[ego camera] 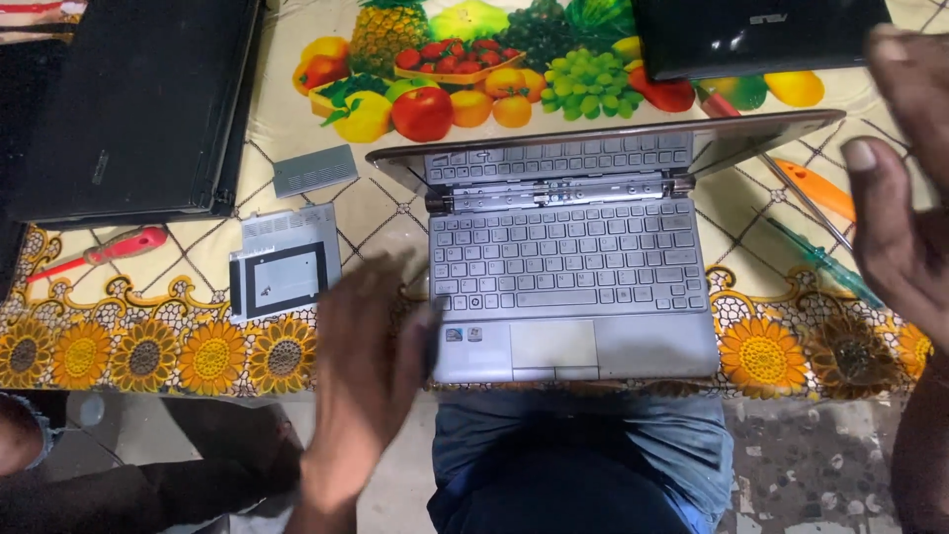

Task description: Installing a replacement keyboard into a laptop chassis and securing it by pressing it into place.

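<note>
Two bare hands frame a small silver laptop (573, 287), which lies open on a fruit-and-sunflower tablecloth (781, 356), its front edge at the table's near edge and its lid (613, 143) tipped far back, mirroring the keys. Left hand (366, 366) is blurred at the laptop's front left corner, fingers loosely spread and holding nothing; whether it touches the casing I cannot tell. Right hand (905, 208) is up to the laptop's right, fingers open, gripping nothing. Left of the laptop lie a grey cover plate (287, 262), a smaller grey panel (314, 169) and a red-handled screwdriver (104, 249). Right of it lies a green-handled screwdriver (825, 262). Black laptops sit beyond it: one far left (129, 99), one top right (751, 35).
</note>
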